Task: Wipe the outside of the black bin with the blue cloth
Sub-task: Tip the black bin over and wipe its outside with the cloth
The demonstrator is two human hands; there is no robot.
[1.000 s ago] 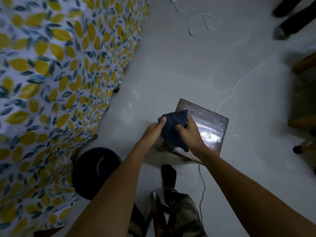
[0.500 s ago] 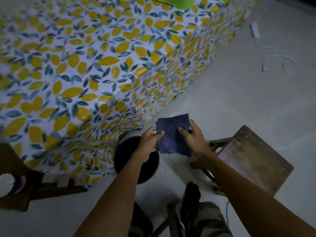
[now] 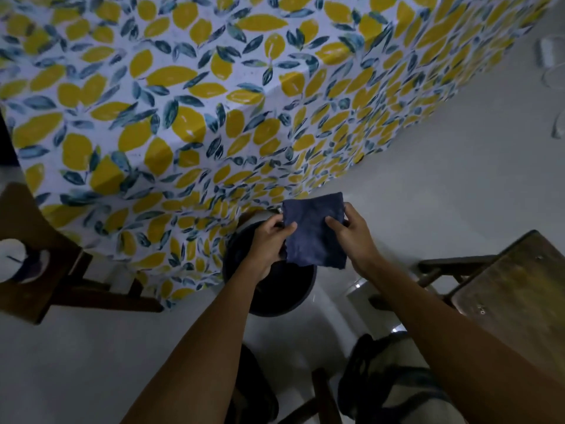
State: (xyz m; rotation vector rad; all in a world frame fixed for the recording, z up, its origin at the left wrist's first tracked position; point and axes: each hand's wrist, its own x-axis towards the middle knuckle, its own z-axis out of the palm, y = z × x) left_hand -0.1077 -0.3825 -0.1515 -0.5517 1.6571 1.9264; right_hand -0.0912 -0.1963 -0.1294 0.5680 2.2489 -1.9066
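Note:
The blue cloth (image 3: 312,229) is a dark blue square, held spread out between both hands. My left hand (image 3: 269,241) pinches its left edge and my right hand (image 3: 351,235) pinches its right edge. Directly below the cloth stands the black bin (image 3: 287,293), round and open-topped, on the pale floor at the foot of the draped table. My left hand and the cloth cover the bin's far rim; I cannot tell whether the cloth touches the bin.
A lemon-print tablecloth (image 3: 189,117) hangs to the floor behind the bin. A dark wooden chair (image 3: 46,261) stands at the left, a wooden stool (image 3: 513,289) at the right. My legs and feet (image 3: 391,390) are just below the bin. White cables (image 3: 550,65) lie far right.
The view has swung left from the stool to the bin. Both hands carried the cloth from above the stool to above the bin and spread it flatter.

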